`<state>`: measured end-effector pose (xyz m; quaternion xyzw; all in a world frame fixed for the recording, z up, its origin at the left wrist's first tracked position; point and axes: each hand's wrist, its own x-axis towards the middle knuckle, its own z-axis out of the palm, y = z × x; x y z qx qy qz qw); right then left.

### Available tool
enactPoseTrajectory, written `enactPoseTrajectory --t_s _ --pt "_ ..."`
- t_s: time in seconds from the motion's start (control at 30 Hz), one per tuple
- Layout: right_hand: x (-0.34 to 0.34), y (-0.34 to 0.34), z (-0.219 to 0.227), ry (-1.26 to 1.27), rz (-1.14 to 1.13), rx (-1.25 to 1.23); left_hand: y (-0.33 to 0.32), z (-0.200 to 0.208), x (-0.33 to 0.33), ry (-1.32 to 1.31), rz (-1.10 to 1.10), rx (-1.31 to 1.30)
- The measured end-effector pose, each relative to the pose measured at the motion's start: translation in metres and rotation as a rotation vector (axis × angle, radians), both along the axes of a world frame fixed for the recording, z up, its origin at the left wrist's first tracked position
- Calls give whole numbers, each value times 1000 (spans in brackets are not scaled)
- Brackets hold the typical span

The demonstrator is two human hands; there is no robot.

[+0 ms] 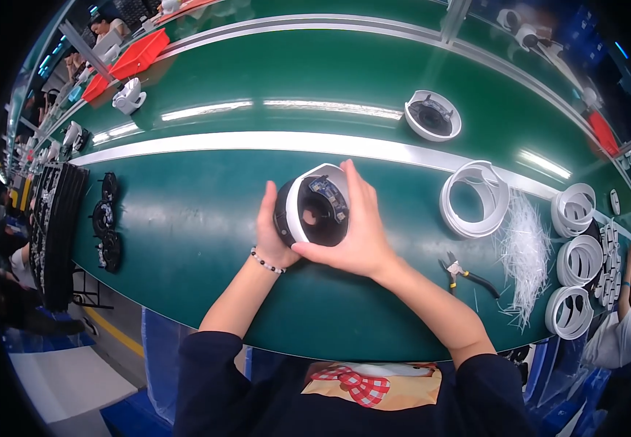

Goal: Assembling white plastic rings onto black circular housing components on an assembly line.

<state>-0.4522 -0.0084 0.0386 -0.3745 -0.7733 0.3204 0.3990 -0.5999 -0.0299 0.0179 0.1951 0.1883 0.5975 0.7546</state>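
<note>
Above the middle of the green table, my two hands hold a round white-and-black housing (294, 209) between them. Its open side is tilted up, and a curved blue circuit board (328, 195) shows inside the dark interior. My left hand (275, 237), with a beaded bracelet at the wrist, cups the black outer side. My right hand (361, 226) wraps the right side, its thumb along the lower rim and its fingers up at the top edge. The left fingertips are partly hidden behind the housing.
On the right lie white rings (444, 200), a heap of thin white strips (525, 255), side cutters (475, 278) and more ring stacks (574, 260). Black parts with boards (104, 222) and stacked black trays (57, 237) are at left. A similar housing (450, 125) sits on the far green surface.
</note>
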Motion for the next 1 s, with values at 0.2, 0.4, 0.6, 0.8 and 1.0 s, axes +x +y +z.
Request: enactPoseTrajectory --t_s 0.2,0.4,0.6,0.8,1.0 --pt "-2 9 4 70 -11 -103 8 -2 2 37 28 -50" --pt "-2 17 4 53 63 50 10 11 0 -41 -31 -47" --pt "4 13 6 -84 77 25 2 -1 8 -197 -19 -136" --pt "-4 15 2 -72 -14 127 -5 -14 13 -324 -61 -77" --pt "16 36 -3 459 155 -450 2 -6 9 -236 -133 -151"
